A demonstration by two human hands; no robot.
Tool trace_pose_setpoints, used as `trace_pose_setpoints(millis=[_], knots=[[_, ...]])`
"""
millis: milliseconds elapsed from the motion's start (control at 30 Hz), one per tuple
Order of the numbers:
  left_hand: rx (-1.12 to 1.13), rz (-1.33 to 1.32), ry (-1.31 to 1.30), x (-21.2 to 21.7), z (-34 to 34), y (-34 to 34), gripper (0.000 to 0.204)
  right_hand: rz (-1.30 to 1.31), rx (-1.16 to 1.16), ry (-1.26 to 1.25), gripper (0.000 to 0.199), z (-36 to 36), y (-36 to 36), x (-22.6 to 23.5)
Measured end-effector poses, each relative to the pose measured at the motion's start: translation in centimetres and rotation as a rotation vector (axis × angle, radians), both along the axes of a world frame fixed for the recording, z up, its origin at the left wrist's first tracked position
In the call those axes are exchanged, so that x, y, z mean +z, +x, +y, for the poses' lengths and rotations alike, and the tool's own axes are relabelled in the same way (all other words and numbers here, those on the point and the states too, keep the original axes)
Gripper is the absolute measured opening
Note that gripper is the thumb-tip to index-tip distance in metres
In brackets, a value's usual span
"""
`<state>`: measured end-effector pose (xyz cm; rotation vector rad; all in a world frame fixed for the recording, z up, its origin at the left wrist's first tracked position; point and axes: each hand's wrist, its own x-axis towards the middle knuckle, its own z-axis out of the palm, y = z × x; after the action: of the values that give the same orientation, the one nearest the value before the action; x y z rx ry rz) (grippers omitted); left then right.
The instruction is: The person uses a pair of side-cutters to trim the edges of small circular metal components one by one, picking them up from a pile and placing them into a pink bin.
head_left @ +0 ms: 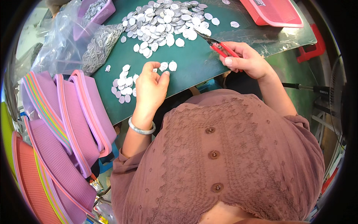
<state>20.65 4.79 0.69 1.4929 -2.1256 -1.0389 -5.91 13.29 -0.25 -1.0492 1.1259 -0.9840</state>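
Note:
My right hand is closed around red-handled pliers, whose dark jaws point up and left toward a large heap of silver oval tags. My left hand rests low over the green table, index finger bent and thumb apart from it. I see nothing held between them; the other fingers are mostly hidden. Two loose oval tags lie just beyond the thumb, and another is partly covered by the index finger. A smaller group of tags lies to the left of this hand.
A clear bag of metal links and a purple basket of small metal parts stand at the far left. Stacked pink and purple baskets fill the near left. A red basket sits far right, and a fan stands beside the table.

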Motion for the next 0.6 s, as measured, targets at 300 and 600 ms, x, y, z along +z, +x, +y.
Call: trace_pose_setpoints(millis=[300,600], knots=[[-0.214,-0.057,-0.633,-1.4,0.6,1.1,0.017,-0.043,-0.017,0.014,0.056,-0.2,0.2,-0.2],[-0.339,-0.219,-0.79,-1.3,-0.8,1.0,0.013,-0.063,-0.028,0.01,0.055,-0.1,0.1,-0.3]])
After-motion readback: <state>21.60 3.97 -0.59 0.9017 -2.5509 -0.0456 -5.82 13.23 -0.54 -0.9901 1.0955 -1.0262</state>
